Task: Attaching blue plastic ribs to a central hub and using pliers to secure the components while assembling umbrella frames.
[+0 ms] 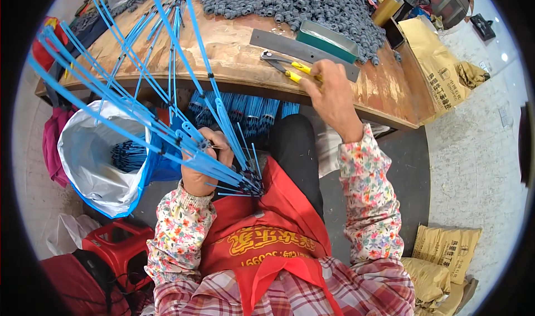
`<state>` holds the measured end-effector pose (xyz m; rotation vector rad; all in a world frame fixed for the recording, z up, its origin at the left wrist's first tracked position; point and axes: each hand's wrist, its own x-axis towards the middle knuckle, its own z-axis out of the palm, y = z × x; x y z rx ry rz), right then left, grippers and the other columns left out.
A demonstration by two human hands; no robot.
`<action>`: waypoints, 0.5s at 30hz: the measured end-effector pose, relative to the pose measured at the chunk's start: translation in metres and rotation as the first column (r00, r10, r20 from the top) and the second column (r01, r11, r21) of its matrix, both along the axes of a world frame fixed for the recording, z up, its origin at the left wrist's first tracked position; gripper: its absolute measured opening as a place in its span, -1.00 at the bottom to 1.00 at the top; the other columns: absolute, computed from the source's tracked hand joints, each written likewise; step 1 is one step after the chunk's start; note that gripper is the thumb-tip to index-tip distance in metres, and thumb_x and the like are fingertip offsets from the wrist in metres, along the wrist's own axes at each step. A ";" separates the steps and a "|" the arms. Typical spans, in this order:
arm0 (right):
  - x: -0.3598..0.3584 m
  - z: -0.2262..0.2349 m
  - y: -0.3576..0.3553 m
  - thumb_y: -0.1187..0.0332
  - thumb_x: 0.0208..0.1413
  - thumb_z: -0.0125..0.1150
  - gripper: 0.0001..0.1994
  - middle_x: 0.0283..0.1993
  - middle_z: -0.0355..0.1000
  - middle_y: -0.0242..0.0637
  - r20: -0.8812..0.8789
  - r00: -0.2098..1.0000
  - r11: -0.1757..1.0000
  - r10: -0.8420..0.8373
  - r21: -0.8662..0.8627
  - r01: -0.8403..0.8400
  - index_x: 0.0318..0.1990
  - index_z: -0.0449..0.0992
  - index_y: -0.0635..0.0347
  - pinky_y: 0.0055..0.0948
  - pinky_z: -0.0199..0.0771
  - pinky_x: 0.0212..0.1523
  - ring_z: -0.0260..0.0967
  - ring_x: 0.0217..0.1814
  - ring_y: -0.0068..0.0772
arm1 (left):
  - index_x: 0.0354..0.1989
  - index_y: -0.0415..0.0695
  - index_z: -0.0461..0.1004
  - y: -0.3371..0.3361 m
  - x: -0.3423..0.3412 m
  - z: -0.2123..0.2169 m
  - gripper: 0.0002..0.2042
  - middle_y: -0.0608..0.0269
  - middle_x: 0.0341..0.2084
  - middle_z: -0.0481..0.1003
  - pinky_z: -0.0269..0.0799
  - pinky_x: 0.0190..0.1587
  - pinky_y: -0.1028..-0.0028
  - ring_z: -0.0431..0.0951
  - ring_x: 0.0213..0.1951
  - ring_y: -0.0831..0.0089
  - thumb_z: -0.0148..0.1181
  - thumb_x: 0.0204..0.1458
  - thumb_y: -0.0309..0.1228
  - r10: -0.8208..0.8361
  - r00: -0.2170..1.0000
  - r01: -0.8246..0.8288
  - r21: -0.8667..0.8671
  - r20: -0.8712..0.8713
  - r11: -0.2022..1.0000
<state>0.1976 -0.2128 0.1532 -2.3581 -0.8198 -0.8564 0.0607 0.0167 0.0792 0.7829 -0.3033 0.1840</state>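
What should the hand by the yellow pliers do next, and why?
Probably close around the yellow-handled pliers and lift them. The right hand is already reaching onto the wooden bench with its fingers at the yellow handles, while the left hand grips a fanned bundle of blue strips over the lap, so the tool seems meant for that bundle.

Left hand [202, 163] grips a fan of blue strips [139, 87] just below the wooden table [234, 54]; right hand [332, 96] holds yellow-handled pliers [290, 68] on its front edge.
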 end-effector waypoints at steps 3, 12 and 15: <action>0.010 -0.010 0.007 0.37 -0.04 0.21 -0.79 -0.34 0.33 -0.15 -0.028 1.000 0.968 -0.010 -0.252 0.003 -0.30 0.34 0.25 -0.18 0.29 -0.24 0.23 -0.21 -0.07 | -0.26 -0.27 0.36 0.002 -0.004 -0.002 -0.69 0.20 -0.64 0.38 0.21 -0.56 0.57 0.34 -0.61 0.51 0.19 0.05 -0.24 0.003 0.998 -0.010 0.104 0.061 0.995; -0.036 0.005 -0.013 0.38 0.05 0.15 -0.85 -0.43 0.30 -0.21 -0.379 0.913 0.968 0.151 0.246 -0.057 -0.40 0.33 0.26 -0.39 0.30 -0.38 0.28 -0.41 -0.23 | -0.28 -0.29 0.40 0.012 -0.004 -0.004 -0.65 0.07 -0.57 0.46 0.25 -0.57 0.58 0.40 -0.58 0.46 0.24 -0.01 -0.21 -0.050 0.996 0.042 0.110 0.071 0.993; -0.098 -0.001 -0.012 0.40 0.07 0.15 -0.84 -0.37 0.37 -0.24 -0.562 0.459 0.643 0.688 0.765 -0.027 -0.43 0.35 0.28 -0.51 0.35 -0.37 0.35 -0.37 -0.42 | -0.28 -0.29 0.40 0.017 -0.001 -0.005 -0.64 0.04 -0.54 0.48 0.27 -0.57 0.58 0.43 -0.57 0.45 0.26 -0.03 -0.21 -0.115 0.990 0.108 0.094 0.078 0.990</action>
